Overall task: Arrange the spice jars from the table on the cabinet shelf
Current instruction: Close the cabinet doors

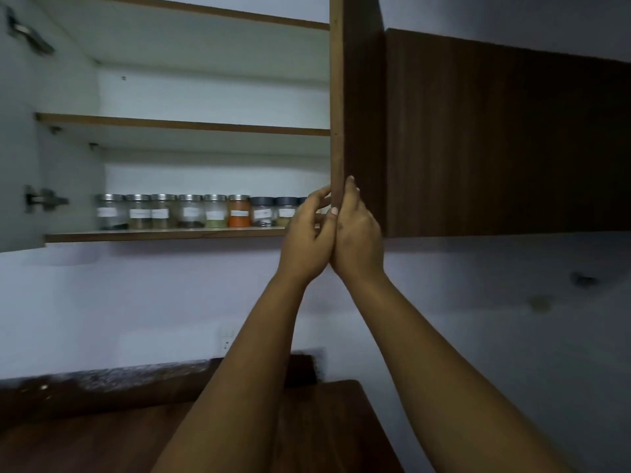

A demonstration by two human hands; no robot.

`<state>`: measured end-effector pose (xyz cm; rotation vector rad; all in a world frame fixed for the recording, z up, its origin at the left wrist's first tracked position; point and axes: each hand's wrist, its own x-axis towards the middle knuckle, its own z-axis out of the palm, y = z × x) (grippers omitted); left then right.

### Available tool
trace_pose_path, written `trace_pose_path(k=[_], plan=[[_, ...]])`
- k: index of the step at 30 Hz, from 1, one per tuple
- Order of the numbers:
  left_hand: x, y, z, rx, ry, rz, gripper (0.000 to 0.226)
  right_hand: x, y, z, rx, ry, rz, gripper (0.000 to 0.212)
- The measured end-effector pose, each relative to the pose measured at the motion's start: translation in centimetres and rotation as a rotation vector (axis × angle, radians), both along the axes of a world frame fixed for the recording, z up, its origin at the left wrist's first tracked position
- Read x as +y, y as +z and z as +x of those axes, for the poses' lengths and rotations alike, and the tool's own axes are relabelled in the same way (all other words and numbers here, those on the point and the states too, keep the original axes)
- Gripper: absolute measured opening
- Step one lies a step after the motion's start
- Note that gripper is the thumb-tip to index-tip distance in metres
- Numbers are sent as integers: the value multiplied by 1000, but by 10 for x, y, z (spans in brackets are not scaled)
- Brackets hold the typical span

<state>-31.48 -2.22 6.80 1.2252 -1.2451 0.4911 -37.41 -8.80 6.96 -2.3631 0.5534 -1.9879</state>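
Note:
Several spice jars (191,211) stand in a row on the bottom cabinet shelf (164,233), most with silver lids, one orange-filled (239,211), and dark-lidded ones (263,211) at the right. Both hands meet at the lower edge of the open brown cabinet door (362,97), seen edge-on. My left hand (309,237) has its fingers on the inner side of the door edge. My right hand (358,233) grips the outer side. My left hand hides the rightmost jars.
The middle shelf (181,126) holds nothing visible. The left door (17,131) with metal hinges (42,199) stands open. A closed brown cabinet (505,138) continues to the right. Below are a wooden table (317,425) and a wall socket (227,339).

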Motion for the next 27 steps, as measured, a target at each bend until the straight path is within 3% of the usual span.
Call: trace_pose_path(k=[4,14,17,27], plan=[[15,-6,50,-22,181,-42,46,9,-7,65,80,96,-10,76],[23,8,201,-144,535,170,47,3,-16,219,145,84,-109,61],[12,12,247,-35,514,172,39,-9,-17,263,251,12,-151,67],[-17,16,347,-226,527,274,37,-37,-13,355,329,-94,-115,69]])
